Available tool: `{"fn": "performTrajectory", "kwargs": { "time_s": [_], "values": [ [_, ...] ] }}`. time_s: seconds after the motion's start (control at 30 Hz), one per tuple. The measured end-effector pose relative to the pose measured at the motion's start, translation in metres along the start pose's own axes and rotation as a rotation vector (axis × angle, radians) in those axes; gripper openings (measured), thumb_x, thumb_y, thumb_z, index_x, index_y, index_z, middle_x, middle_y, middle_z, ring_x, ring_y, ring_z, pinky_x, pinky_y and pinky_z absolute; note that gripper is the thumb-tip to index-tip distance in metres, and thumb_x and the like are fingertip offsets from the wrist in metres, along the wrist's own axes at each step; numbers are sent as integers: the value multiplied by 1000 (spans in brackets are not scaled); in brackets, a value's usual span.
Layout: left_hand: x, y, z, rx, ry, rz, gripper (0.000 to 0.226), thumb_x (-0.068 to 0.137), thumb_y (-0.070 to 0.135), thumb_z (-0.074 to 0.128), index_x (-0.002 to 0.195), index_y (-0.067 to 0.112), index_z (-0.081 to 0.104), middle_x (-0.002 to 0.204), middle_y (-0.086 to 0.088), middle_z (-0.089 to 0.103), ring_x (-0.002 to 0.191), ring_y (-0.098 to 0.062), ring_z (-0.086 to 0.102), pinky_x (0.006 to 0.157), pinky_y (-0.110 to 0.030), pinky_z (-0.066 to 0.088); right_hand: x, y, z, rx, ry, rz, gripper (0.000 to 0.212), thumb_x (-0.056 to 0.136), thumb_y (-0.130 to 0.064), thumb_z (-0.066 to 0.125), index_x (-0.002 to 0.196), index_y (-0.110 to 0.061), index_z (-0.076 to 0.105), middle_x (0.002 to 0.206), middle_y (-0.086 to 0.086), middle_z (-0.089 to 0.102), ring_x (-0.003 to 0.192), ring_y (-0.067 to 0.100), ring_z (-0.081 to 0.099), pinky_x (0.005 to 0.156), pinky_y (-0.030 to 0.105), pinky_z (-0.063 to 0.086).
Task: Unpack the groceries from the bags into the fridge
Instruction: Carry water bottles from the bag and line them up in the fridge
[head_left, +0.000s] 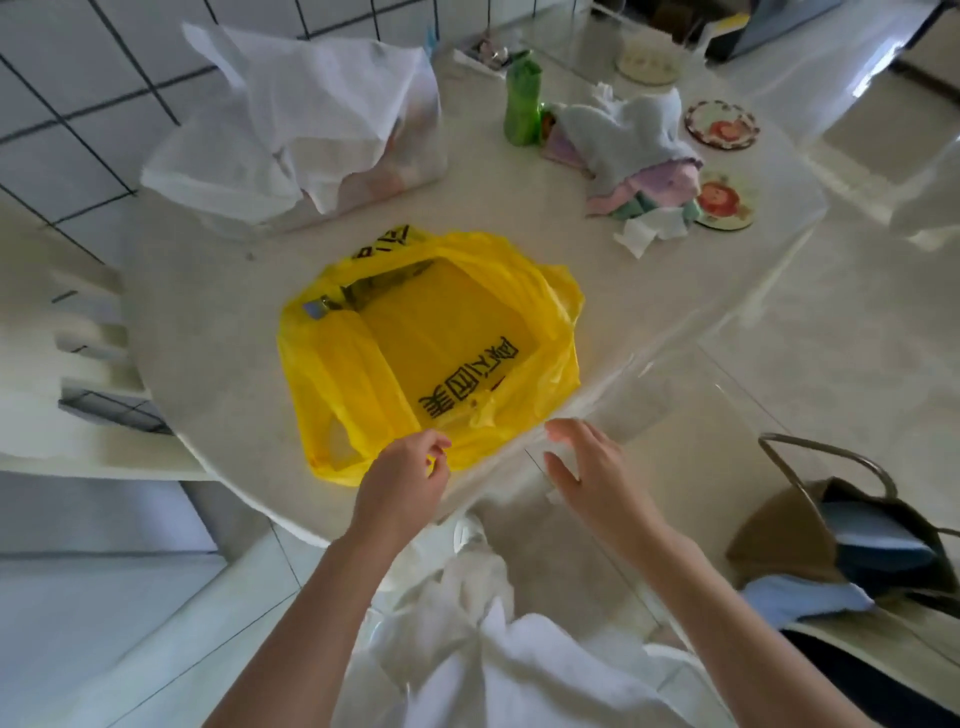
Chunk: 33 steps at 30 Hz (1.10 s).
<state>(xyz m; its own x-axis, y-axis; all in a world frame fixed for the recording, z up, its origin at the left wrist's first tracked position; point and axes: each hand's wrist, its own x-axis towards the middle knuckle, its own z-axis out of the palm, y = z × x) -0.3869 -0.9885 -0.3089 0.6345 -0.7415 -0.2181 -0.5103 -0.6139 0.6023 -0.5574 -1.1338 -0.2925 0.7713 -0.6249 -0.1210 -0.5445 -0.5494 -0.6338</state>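
Hands first: left hand (402, 475) pinches the near edge of the yellow bag (431, 353) with curled fingers; right hand (589, 467) hovers beside it, fingers spread and empty. Bag lies on the table (208, 322), mouth open upward, long axis running near-left to far-right, its contents mostly hidden. Farther back, the white bag (306, 130) conceals blurred items.

On the table (218, 332), the near bag (431, 353) lies before the far bag (311, 124).

Single head-worn view, looking steeply down

The wide-angle camera faces forward and down, close above both hands; the yellow bag (431, 348) lies just beyond the fingers (436, 447), the table's (208, 322) far side farther off.
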Motion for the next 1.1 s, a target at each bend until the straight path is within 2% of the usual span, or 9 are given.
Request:
{"fn": "performTrajectory", "kwargs": {
  "time_s": [0.13, 0.23, 0.4, 0.57, 0.67, 0.8, 0.87, 0.93, 1.1],
  "values": [
    [44, -3, -7, 21, 8, -7, 19, 95, 20, 54, 112, 18, 64, 106, 0, 68, 97, -17, 62, 78, -35, 53, 53, -12, -1, -23, -74, -42, 31, 93, -20, 59, 122, -8, 57, 121, 7, 61, 110, 22, 58, 89, 21, 39],
    [70, -7, -5, 51, -49, 3, 22, 96, 21, 50, 115, 19, 62, 111, 1, 66, 103, -18, 58, 83, -36, 50, 90, -21, 0, -34, -91, -70, 31, 92, -19, 60, 121, -7, 58, 120, 8, 61, 109, 24, 59, 91, 30, 44],
    [94, -17, 8, 177, -280, 101, 34, 94, 28, 56, 125, 14, 53, 123, -6, 55, 117, -23, 51, 95, -31, 41, 140, -32, 5, -72, -130, -106, 33, 93, -22, 59, 124, -10, 57, 122, 8, 60, 111, 24, 58, 91, 29, 43],
    [106, -19, 11, 158, -414, 68, 48, 88, 31, 65, 132, 17, 50, 128, -7, 52, 122, -25, 48, 99, -38, 43, 180, -30, 9, -121, -218, -200, 31, 93, -21, 59, 121, -10, 56, 118, 6, 60, 106, 23, 59, 89, 33, 48],
    [111, -18, 16, 172, -481, 14, 58, 85, 28, 67, 138, 19, 44, 137, -5, 48, 129, -26, 42, 103, -42, 41, 193, -20, 14, -226, -353, -240, 36, 91, -24, 61, 123, -11, 55, 120, 8, 59, 109, 26, 58, 91, 37, 48],
    [113, -18, 22, 237, -569, -57, 72, 84, 28, 65, 147, 24, 31, 148, -2, 38, 136, -26, 34, 106, -40, 38, 198, 0, 19, -386, -629, -288, 58, 89, -40, 62, 138, -15, 42, 133, 6, 51, 122, 25, 50, 100, 35, 42],
    [110, -18, 26, 261, -539, -58, 73, 82, 39, 68, 145, 25, 34, 141, -2, 43, 129, -26, 41, 101, -39, 43, 197, 13, 18, -507, -750, -374, 67, 87, -46, 62, 140, -12, 38, 137, 6, 48, 126, 23, 47, 104, 31, 36],
    [109, -18, 29, 256, -502, -68, 72, 79, 45, 70, 140, 24, 40, 133, -3, 47, 124, -26, 45, 96, -39, 46, 194, 26, 15, -570, -813, -438, 68, 85, -50, 62, 137, -14, 39, 136, 5, 48, 125, 22, 48, 105, 31, 37],
    [116, -17, 26, 123, -460, -165, 61, 72, 47, 73, 127, 33, 53, 118, 0, 57, 116, -22, 54, 88, -35, 50, 194, 44, 11, -637, -827, -383, 83, 73, -58, 70, 140, -26, 34, 130, -1, 45, 117, 23, 54, 95, 34, 46]
  ]
}}
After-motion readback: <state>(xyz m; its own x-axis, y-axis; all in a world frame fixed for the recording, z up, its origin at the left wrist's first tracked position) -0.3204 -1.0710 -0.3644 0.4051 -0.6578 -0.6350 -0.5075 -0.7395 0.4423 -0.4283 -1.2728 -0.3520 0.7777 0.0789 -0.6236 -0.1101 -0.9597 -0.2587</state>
